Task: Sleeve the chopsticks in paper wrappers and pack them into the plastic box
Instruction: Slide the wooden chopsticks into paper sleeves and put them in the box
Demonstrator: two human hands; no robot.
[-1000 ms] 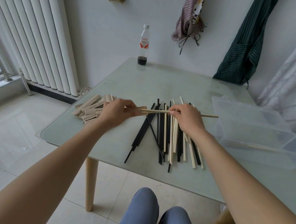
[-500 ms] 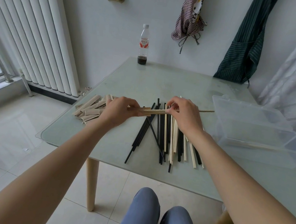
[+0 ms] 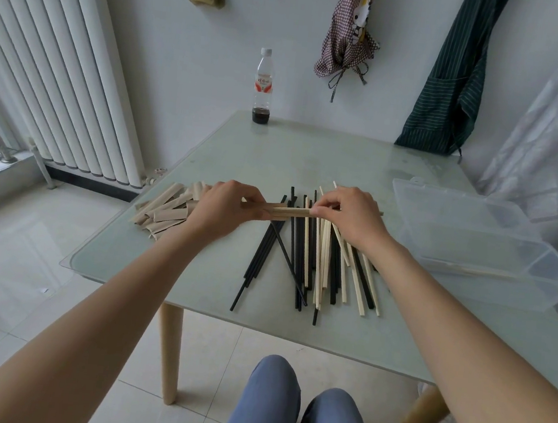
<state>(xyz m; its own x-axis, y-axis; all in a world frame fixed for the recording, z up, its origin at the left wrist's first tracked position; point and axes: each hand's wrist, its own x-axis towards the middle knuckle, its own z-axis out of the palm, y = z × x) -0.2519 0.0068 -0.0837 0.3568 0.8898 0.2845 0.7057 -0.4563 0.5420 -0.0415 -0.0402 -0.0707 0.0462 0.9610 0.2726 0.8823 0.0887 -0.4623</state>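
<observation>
We are holding a tan paper wrapper (image 3: 286, 211) with light wooden chopsticks in it, level above the pale glass table (image 3: 311, 152). Our left hand (image 3: 226, 211) is pinching the wrapper's left end, fingers curled round it, and our right hand (image 3: 349, 215) is pinching the chopstick end at the wrapper's mouth. Beneath us a loose spread of black and pale chopsticks (image 3: 314, 259) is lying toward the near edge. A heap of tan wrappers (image 3: 164, 209) is sitting at the left edge. The clear plastic box (image 3: 473, 245) is standing open by the right edge, with one sleeved pair inside.
</observation>
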